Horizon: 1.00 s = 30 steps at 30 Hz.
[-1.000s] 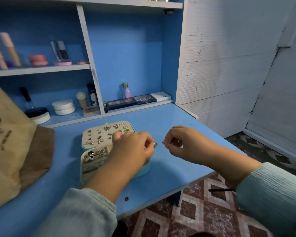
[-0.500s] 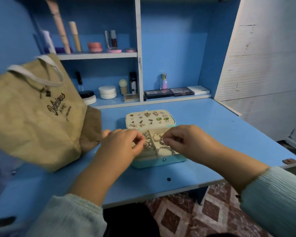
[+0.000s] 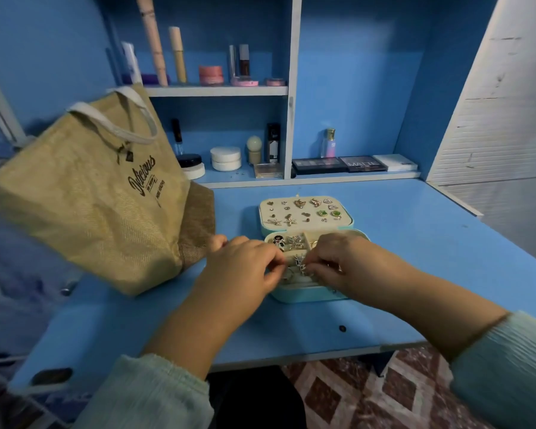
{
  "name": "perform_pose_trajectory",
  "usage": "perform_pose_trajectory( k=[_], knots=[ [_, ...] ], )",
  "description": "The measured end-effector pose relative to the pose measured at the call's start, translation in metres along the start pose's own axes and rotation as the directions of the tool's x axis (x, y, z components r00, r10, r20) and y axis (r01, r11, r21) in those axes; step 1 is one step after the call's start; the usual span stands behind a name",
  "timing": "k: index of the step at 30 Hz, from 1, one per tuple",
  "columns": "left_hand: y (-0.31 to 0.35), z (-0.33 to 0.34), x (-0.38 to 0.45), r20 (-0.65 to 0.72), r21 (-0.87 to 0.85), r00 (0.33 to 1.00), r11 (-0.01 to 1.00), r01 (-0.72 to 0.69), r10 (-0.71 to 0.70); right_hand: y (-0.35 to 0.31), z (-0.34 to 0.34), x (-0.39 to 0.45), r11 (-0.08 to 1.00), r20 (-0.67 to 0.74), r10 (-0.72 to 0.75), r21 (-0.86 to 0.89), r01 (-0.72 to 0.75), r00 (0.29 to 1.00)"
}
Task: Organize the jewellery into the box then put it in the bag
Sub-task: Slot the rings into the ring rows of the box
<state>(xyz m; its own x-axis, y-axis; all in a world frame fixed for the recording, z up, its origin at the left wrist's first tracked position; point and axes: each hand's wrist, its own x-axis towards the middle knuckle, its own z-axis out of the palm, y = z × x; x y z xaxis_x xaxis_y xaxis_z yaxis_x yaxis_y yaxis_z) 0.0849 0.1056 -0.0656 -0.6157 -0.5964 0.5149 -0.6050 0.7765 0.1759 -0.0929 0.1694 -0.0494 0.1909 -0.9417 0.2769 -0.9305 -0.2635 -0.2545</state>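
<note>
Centrally, left hand (image 3: 245,267) and right hand (image 3: 338,261) meet over the jewellery box (image 3: 307,294), fingers curled, both pinching a small silver ring (image 3: 299,263) between fingertips above the cream padded lower tray. Box: rounded, teal shell, hinged open flat on the smooth blue table (image 3: 415,243). Lid panel (image 3: 304,212): cream cushion studded with metal earrings, leaf, star and green-stone shapes. Bag (image 3: 90,193): coarse woven jute, tan, printed dark lettering, pale webbing handles, upright just left of the box. Shelves (image 3: 217,89) behind: cylindrical tubes, round jars, flat palettes.
</note>
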Motion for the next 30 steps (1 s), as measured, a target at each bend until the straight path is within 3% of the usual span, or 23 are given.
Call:
perform_pose_trajectory(
  k=[10,21,30],
  knots=[
    [-0.0035,0.0051,-0.0037,-0.053,0.011,0.995,0.997,-0.082,0.082,-0.0007,-0.0041,0.0015,1.000,0.092,-0.003,-0.003,0.003,0.996],
    [-0.0033,0.0086,-0.0066,-0.114,0.050,0.991,0.996,-0.067,0.073,-0.0002,-0.0055,-0.0005,0.999,0.090,-0.023,0.025,0.021,0.996],
    [-0.0074,0.0085,-0.0042,-0.065,0.023,0.988,0.990,-0.140,0.142,0.0002,-0.0023,-0.0007,0.998,0.044,-0.049,0.045,0.047,0.998]
  ],
)
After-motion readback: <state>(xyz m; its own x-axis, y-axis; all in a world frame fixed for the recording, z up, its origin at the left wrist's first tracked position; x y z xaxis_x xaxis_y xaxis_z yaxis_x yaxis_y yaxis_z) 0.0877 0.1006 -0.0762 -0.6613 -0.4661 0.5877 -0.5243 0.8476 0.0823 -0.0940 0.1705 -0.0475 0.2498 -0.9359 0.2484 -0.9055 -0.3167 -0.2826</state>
